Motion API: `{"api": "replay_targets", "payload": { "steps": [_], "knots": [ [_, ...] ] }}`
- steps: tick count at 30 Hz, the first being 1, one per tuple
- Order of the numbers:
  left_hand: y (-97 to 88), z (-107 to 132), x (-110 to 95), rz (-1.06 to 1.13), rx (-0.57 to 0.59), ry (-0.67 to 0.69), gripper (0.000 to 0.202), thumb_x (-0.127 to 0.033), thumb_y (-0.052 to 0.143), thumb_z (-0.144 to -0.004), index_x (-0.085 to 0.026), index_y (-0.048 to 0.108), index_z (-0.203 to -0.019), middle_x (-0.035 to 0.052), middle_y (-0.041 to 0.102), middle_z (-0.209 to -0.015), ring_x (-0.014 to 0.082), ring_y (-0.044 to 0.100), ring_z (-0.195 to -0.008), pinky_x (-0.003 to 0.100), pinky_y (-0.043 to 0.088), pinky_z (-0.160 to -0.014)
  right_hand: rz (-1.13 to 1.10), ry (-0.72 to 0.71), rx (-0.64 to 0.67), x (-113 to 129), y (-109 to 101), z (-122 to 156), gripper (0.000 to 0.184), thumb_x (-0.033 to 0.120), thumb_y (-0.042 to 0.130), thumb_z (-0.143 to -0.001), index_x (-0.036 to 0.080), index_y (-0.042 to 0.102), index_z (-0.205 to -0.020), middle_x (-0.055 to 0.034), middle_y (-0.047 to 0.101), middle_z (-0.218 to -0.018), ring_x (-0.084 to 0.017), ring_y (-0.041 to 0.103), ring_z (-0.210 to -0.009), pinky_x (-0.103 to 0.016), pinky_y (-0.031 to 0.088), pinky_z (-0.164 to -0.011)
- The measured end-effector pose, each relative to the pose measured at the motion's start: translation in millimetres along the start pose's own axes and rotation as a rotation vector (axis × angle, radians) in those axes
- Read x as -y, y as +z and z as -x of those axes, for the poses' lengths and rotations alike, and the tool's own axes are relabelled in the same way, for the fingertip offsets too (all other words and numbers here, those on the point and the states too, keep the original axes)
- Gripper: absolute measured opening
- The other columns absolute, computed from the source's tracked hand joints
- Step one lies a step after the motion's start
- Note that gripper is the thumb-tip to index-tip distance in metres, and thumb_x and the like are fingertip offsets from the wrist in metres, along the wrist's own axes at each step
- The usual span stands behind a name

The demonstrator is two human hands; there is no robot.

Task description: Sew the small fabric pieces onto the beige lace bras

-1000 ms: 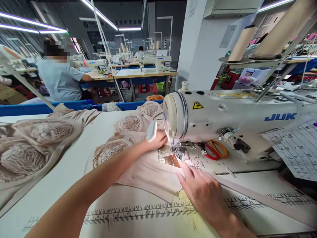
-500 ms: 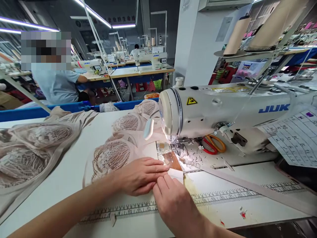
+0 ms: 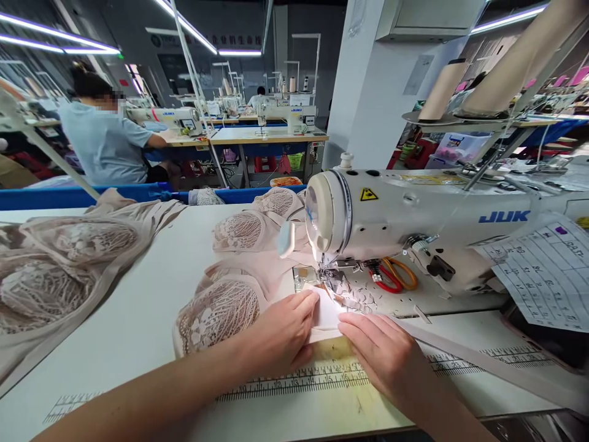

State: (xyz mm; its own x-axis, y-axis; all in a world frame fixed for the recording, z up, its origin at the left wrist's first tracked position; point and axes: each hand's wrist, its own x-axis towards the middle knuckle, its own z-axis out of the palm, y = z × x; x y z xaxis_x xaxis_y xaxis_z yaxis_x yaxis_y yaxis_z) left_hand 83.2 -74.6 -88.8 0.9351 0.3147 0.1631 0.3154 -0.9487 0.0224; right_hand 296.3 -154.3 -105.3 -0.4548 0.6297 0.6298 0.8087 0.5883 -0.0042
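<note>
A pale fabric piece (image 3: 327,312) lies in front of the needle area of a white sewing machine (image 3: 391,212). My left hand (image 3: 288,325) has its fingers pressed together on the piece's left edge, thumb tucked low. On the opposite edge, the fingertips of my right hand (image 3: 384,347) close on the fabric; its thumb is hidden. A beige lace bra (image 3: 223,310) spreads on the table beyond my left forearm, its fabric running toward the machine. A long beige strip (image 3: 488,356) trails from near the needle to the right edge.
Red and orange-handled scissors (image 3: 391,275) lie under the machine arm among fabric scraps. More lace bras (image 3: 78,270) are heaped at left. A printed ruler (image 3: 294,385) runs along the table's front. Thread cones (image 3: 442,91) and a paper sheet (image 3: 547,264) are at right. Another person (image 3: 105,144) sits beyond.
My hands have drawn apart; the right has moved right, from beside the left fingers to the piece's other edge. More of the pale fabric shows between them, covering the brown plate.
</note>
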Motion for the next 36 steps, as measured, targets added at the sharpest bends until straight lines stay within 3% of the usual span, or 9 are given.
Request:
{"api": "replay_targets", "payload": {
  "steps": [5, 14, 19, 24, 36],
  "knots": [
    [4.5, -5.5, 4.7, -0.057, 0.007, 0.015, 0.049, -0.025, 0.050, -0.086, 0.006, 0.050, -0.124, 0.0294, 0.052, -0.130, 0.0375, 0.051, -0.121, 0.047, 0.049, -0.096, -0.050, 0.008, -0.028, -1.9, 3.6, 3.9, 0.034, -0.004, 0.040, -0.086, 0.015, 0.059, -0.106, -0.0091, 0.069, -0.101, -0.019, 0.064, -0.090, -0.033, 0.052, -0.081],
    [-0.6, -7.2, 2.0, -0.060, 0.027, 0.016, 0.040, -0.019, 0.046, -0.086, 0.000, 0.052, -0.121, 0.0263, 0.055, -0.129, 0.0352, 0.052, -0.122, 0.046, 0.049, -0.097, -0.123, 0.073, 0.024, 3.2, 1.5, 4.9, 0.034, -0.002, 0.039, -0.087, 0.016, 0.059, -0.107, -0.0068, 0.066, -0.090, -0.018, 0.064, -0.082, -0.032, 0.055, -0.077],
    [6.6, -12.7, 3.6, -0.168, 0.024, 0.004, 0.049, -0.020, 0.050, -0.084, 0.006, 0.050, -0.125, 0.0292, 0.054, -0.131, 0.0373, 0.053, -0.121, 0.047, 0.047, -0.099, -0.080, 0.084, -0.010, 0.6, 3.0, 3.4, 0.032, -0.002, 0.040, -0.089, 0.015, 0.059, -0.107, -0.0071, 0.066, -0.092, -0.019, 0.064, -0.086, -0.033, 0.055, -0.080],
    [16.2, -12.9, 6.4, -0.223, -0.034, -0.025, 0.050, -0.021, 0.046, -0.085, 0.003, 0.050, -0.129, 0.0258, 0.054, -0.135, 0.0360, 0.054, -0.123, 0.047, 0.046, -0.101, -0.081, 0.070, -0.015, 0.6, 4.0, 1.0, 0.032, -0.003, 0.039, -0.088, 0.015, 0.059, -0.105, -0.0078, 0.067, -0.096, -0.019, 0.064, -0.092, -0.034, 0.055, -0.085],
    [33.2, -12.5, 17.3, -0.169, -0.123, -0.050, 0.057, -0.021, 0.046, -0.084, 0.004, 0.047, -0.135, 0.0256, 0.051, -0.138, 0.0365, 0.051, -0.127, 0.049, 0.046, -0.104, -0.149, 0.113, -0.005, 1.0, 9.1, -2.6, 0.038, -0.006, 0.032, -0.083, 0.017, 0.058, -0.099, -0.0070, 0.064, -0.090, -0.019, 0.062, -0.081, -0.033, 0.055, -0.073]
  ]
}}
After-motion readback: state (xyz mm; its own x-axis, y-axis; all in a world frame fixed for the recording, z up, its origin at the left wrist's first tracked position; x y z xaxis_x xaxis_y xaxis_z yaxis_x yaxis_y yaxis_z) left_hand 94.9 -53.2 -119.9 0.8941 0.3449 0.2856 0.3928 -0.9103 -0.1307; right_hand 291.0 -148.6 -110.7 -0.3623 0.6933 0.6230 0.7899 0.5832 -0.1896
